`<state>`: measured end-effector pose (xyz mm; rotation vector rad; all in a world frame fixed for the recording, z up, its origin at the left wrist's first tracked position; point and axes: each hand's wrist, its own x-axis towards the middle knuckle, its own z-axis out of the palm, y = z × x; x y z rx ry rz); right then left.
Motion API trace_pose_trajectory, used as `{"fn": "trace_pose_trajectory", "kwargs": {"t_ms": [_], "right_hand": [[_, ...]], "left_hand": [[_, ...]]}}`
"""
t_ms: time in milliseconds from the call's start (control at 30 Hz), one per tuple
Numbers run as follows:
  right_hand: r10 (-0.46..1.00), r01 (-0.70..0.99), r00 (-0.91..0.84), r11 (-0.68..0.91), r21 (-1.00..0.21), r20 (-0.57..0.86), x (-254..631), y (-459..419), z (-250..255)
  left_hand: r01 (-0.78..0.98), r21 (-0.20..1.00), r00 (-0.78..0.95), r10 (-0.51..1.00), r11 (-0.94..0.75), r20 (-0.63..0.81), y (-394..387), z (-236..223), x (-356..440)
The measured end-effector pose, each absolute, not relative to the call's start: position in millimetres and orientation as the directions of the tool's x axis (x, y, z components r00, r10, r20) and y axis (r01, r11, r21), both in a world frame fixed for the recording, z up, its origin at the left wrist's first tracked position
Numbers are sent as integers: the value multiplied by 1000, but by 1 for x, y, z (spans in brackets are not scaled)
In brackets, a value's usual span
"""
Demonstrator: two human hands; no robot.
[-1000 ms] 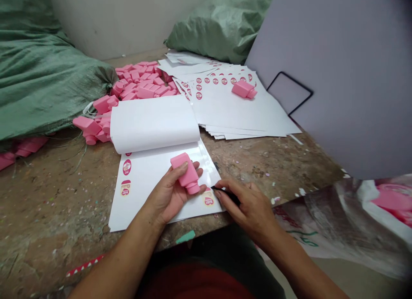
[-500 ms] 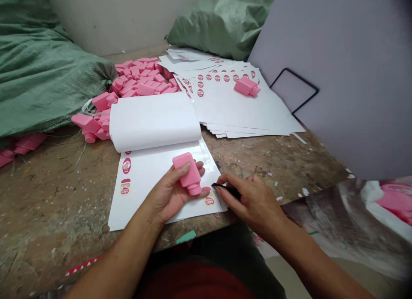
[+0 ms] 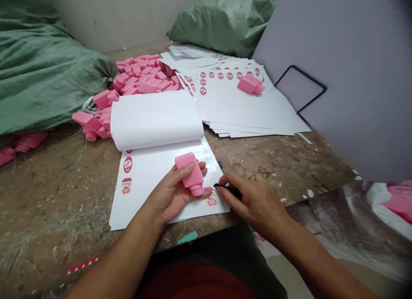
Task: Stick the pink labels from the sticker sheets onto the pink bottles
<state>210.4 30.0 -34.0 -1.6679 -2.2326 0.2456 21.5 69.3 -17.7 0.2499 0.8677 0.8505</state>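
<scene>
My left hand (image 3: 172,191) is shut around a pink plastic bottle (image 3: 190,172), which lies tilted across my fingers above a white label sheet (image 3: 154,191). The bottle's capped end points toward a small round label (image 3: 211,200) at the sheet's near corner. My right hand (image 3: 252,198) holds a thin black tool (image 3: 228,190), possibly a pen, with its tip just beside the bottle's cap and near that label. Above the hands, a stack of white sheets (image 3: 154,121) curls back. Several oval labels (image 3: 128,164) line the sheet's left side.
A heap of pink bottles (image 3: 141,76) lies behind the curled stack, beside green woven sacks (image 3: 41,67). Printed label sheets (image 3: 244,110) fan out at back right, with one pink bottle (image 3: 251,84) on them. A grey board (image 3: 347,76) stands at right, above a plastic bag (image 3: 347,221).
My view has drifted slightly, so the sheets and bottles sit a little further right. My hands keep nearly the same hold on the bottle and black tool.
</scene>
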Motion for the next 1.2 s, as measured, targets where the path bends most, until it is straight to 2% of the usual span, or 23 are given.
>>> {"fn": "trace_pose_trajectory", "kwargs": {"t_ms": [200, 267, 433, 500, 600, 700, 733, 800, 933, 1000, 1100, 1200], "right_hand": [[901, 878, -333, 403, -257, 277, 209, 31, -39], [901, 872, -336, 408, -271, 276, 210, 32, -39], [964, 813, -253, 260, -521, 86, 216, 33, -32], [979, 790, -199, 192, -583, 53, 219, 32, -32], [980, 823, -172, 198, -532, 100, 218, 26, -37], [948, 858, -291, 318, -404, 130, 211, 9, -41], [936, 847, -327, 352, -398, 131, 209, 2, -39], [917, 785, -375, 392, -480, 136, 208, -14, -31], [902, 509, -399, 370, -777, 168, 215, -27, -3], [943, 431, -285, 288, -855, 173, 217, -20, 6], [988, 362, -18, 147, -921, 151, 211, -5, 7], [997, 222, 64, 23, -975, 38, 198, 1, 2]], "left_hand": [[-546, 524, 351, 746, 654, -566, 68, -18, 21], [-542, 528, 352, 747, 654, -564, 68, -18, 21], [-562, 508, 346, 744, 653, -572, 69, -17, 20], [-583, 483, 353, 739, 653, -573, 69, -17, 19], [-621, 455, 355, 747, 638, -562, 70, -17, 18], [-674, 441, 330, 776, 593, -538, 72, -19, 18], [-688, 437, 321, 783, 579, -532, 73, -20, 18], [-700, 430, 318, 788, 570, -528, 74, -22, 19], [-657, 474, 320, 787, 586, -528, 72, -22, 22], [-611, 535, 307, 797, 584, -520, 70, -20, 23], [-521, 631, 311, 816, 575, -487, 65, -11, 24], [-443, 712, 348, 836, 545, -424, 55, 2, 22]]}}
